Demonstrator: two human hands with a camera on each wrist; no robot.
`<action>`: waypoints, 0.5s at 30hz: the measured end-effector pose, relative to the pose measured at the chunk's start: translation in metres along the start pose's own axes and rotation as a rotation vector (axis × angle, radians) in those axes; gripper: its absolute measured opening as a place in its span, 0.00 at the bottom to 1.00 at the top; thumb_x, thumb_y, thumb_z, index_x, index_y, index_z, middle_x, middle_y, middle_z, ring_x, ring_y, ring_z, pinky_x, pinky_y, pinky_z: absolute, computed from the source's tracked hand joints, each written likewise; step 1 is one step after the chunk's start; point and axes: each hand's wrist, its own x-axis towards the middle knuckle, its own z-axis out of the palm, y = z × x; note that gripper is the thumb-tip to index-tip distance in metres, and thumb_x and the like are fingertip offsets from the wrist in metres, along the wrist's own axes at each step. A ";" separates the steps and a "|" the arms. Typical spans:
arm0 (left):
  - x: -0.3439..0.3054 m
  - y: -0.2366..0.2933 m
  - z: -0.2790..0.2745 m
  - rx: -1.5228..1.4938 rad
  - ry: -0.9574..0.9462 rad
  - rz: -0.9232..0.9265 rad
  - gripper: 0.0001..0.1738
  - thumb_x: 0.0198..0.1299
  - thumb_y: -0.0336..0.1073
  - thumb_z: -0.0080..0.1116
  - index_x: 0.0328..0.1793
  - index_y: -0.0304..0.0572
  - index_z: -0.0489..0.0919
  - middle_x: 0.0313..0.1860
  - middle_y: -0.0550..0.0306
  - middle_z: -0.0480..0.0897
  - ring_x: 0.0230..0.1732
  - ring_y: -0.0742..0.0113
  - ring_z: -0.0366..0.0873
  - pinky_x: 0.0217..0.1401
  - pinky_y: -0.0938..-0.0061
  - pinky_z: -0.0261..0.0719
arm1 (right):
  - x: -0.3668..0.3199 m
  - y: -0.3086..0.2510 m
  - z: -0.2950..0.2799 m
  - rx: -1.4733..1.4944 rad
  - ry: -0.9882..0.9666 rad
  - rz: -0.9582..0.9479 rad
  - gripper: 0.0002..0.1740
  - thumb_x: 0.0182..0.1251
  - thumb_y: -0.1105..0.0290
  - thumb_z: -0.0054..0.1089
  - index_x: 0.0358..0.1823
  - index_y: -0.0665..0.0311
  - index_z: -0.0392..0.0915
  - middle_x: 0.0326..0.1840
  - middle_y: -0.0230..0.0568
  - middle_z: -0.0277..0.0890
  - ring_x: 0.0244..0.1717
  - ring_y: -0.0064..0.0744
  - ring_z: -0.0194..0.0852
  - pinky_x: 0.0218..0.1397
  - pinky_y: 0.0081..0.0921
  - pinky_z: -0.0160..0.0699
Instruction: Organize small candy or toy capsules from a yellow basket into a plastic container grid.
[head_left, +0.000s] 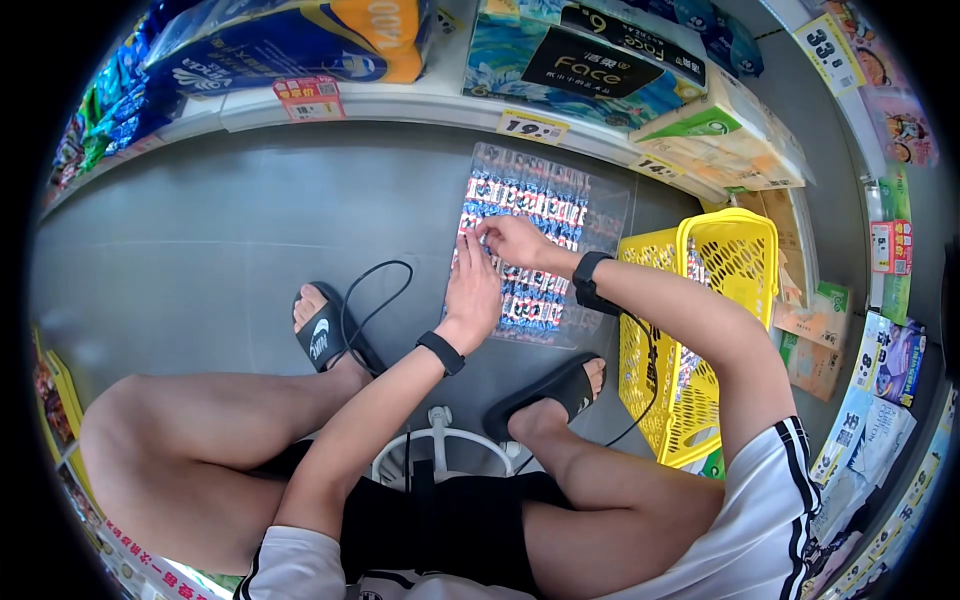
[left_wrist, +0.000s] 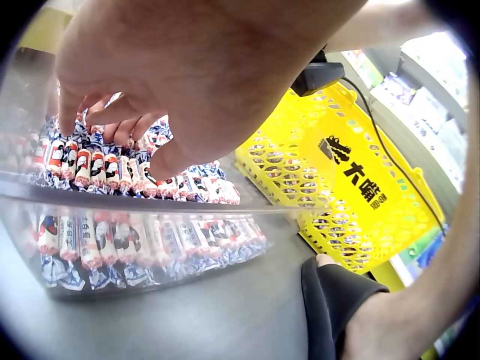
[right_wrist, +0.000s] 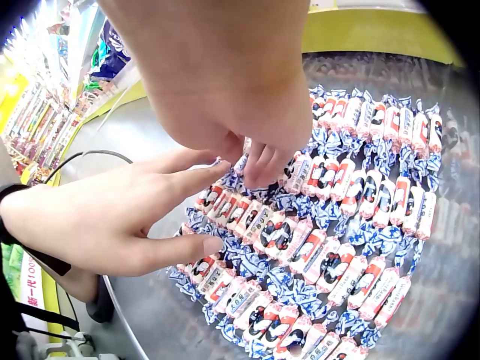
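Observation:
Rows of wrapped candies lie side by side in a clear plastic container on the floor. The left hand reaches over the container's left side, its fingers extended and their tips at the candies. Next to those tips, the right hand has its fingers curled down around the end of a candy in an upper row; the hand itself partly hides that candy. In the left wrist view, a hand's underside covers part of the rows.
A yellow basket holding more candies stands right of the container. Shelves with tissue packs run along the far side. Two sandalled feet flank the near floor, with a black cable by the left one. A white stool base stands between the legs.

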 end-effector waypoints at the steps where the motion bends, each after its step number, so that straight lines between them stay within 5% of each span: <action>1: 0.001 0.000 -0.002 0.001 0.002 0.000 0.44 0.61 0.30 0.60 0.78 0.03 0.59 0.82 0.15 0.59 0.84 0.30 0.60 0.81 0.58 0.73 | 0.001 -0.002 -0.001 -0.013 0.035 -0.020 0.16 0.71 0.77 0.60 0.57 0.65 0.87 0.40 0.50 0.89 0.43 0.42 0.90 0.52 0.37 0.86; 7: -0.001 0.000 0.001 -0.021 0.056 -0.009 0.44 0.61 0.31 0.61 0.77 0.02 0.59 0.82 0.15 0.60 0.82 0.29 0.62 0.81 0.57 0.73 | 0.007 -0.007 -0.005 -0.018 -0.003 0.051 0.17 0.68 0.82 0.58 0.56 0.67 0.87 0.42 0.49 0.90 0.46 0.42 0.90 0.54 0.36 0.88; 15: -0.002 -0.001 0.002 -0.009 0.040 -0.010 0.45 0.61 0.33 0.62 0.81 0.13 0.59 0.82 0.19 0.61 0.83 0.30 0.62 0.81 0.56 0.73 | 0.011 -0.002 -0.005 -0.041 -0.064 0.007 0.23 0.64 0.88 0.52 0.58 0.69 0.85 0.42 0.48 0.89 0.46 0.40 0.90 0.55 0.35 0.89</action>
